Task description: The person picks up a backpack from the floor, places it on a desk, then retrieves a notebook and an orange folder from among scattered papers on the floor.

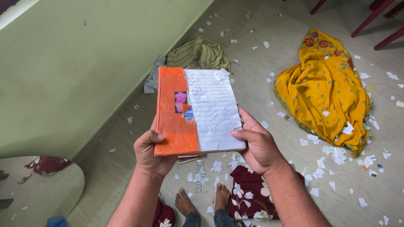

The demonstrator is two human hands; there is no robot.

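Note:
I hold a notebook [198, 111] with a torn orange cover and an exposed lined page with handwriting, up in front of me. My left hand [151, 153] grips its lower left corner, thumb on the orange cover. My right hand [256, 143] grips the lower right edge, thumb on the white page. A small flower picture is stuck on the cover. Another thin booklet peeks out beneath the notebook's bottom edge.
Torn paper scraps [336, 155] litter the floor. A yellow flowered cloth [328, 88] lies at right, a striped green cloth [200, 54] by the green wall [71, 71], a maroon flowered cloth [250, 193] near my bare feet [202, 201]. A round mirror [40, 187] sits lower left; red chair legs [370, 19] upper right.

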